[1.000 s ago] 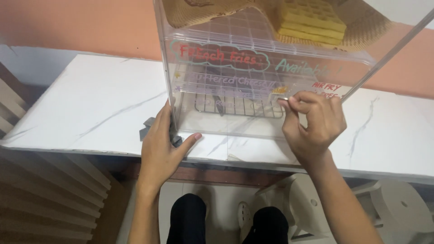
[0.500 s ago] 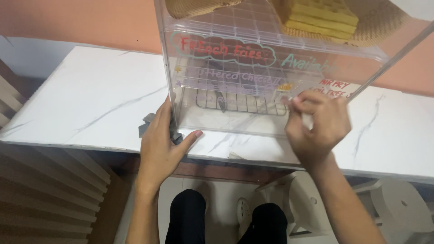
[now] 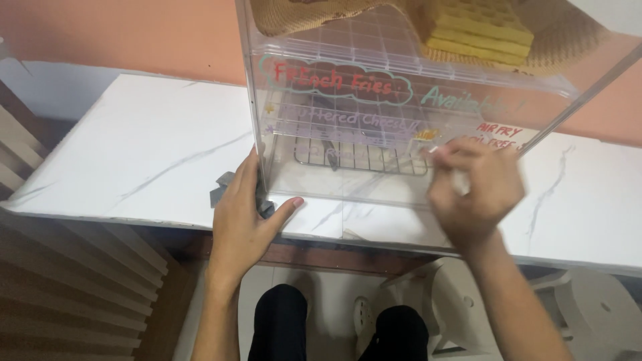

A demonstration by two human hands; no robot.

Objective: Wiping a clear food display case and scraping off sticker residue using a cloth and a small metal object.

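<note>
Clear display box stands upright ahead: left hand braces its near-left corner, right hand pinches a thin white marker at its front.

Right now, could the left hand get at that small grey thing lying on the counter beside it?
Probably yes. The left hand braces the corner of the clear display case, and the small grey piece lies on the white marble counter right at its outer edge, with nothing between them.
</note>
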